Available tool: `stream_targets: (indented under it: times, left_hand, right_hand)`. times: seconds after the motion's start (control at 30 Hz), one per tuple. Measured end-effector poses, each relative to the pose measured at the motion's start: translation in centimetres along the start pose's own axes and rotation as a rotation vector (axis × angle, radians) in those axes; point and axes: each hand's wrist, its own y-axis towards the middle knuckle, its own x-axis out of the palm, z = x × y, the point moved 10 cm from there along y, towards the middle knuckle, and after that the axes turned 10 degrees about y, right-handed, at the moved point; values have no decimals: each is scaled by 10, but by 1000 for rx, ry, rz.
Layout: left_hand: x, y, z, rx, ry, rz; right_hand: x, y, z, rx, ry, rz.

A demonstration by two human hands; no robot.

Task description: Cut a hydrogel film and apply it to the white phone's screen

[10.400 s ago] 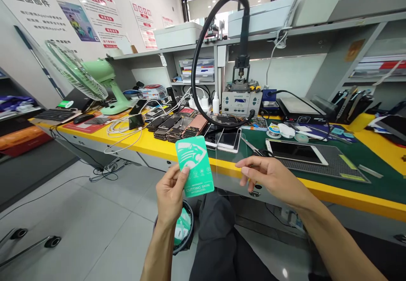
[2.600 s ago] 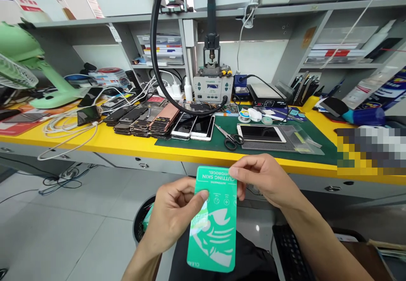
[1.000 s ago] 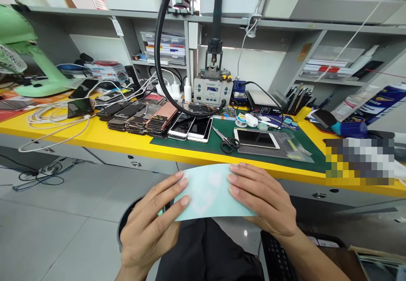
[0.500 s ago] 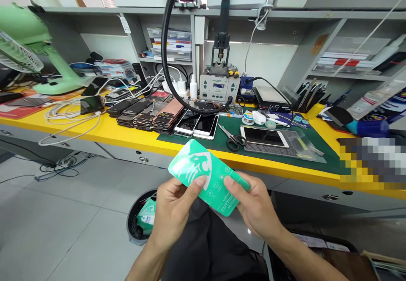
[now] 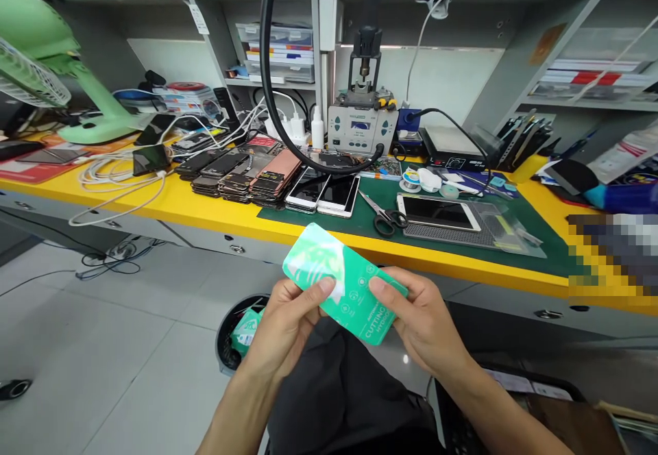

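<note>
Between my two hands, above my lap, is a green hydrogel film packet (image 5: 354, 297) with white print and a pale, shiny picture at its left end. My left hand (image 5: 293, 314) pinches its lower left edge, thumb on top. On the right end, my right hand (image 5: 419, 311) grips it with the thumb across the printed face. The packet is tilted, its left end higher. The fingers beneath it are partly hidden. Beyond it on the bench lie black-handled scissors (image 5: 383, 215) and a white phone (image 5: 439, 213) on a grey perforated plate.
Stacks of phone parts (image 5: 275, 174) and two white phones (image 5: 336, 194) lie on the yellow bench (image 5: 216, 218). Behind stands a hot-air station (image 5: 360, 129) with a looping black hose. A green fan (image 5: 97, 109) is at left. A waste bin (image 5: 223, 345) with green packets stands on the floor.
The camera view has tilted down and shifted slightly left, so the bench appears higher. Both hands keep hold of the packet, which has turned a little, changing the glare on it.
</note>
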Motion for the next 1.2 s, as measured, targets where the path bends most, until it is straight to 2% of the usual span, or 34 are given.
stream_targets:
  times: [0.2,0.5,0.63,0.73,0.83,0.93,1.03,1.2]
  left_hand:
    - [13,1,-4,28,-31,-25]
    - [16,-2,-8,11,-75,-20]
    - [12,-4,4,116,0,-6]
    - [15,-7,13,189,174,-83]
    - [21,-11,10,166,259,-183]
    - [19,-13,4,122,215,-143]
    - [18,-14,-1,105,178,-114]
    - [16,-14,0,117,177,-99]
  right_hand:
    - [-2,0,-19,-135,-206,-15]
    - [-4,-1,-23,-117,-295,-25]
    - [-10,2,-24,-110,-289,-37]
    - [-8,7,-22,-27,-217,-147]
    - [-3,9,-19,87,-114,-249]
    - [-1,10,-12,194,-36,-263]
    - [-3,8,6,320,97,-211]
    - [3,6,22,371,235,-214]
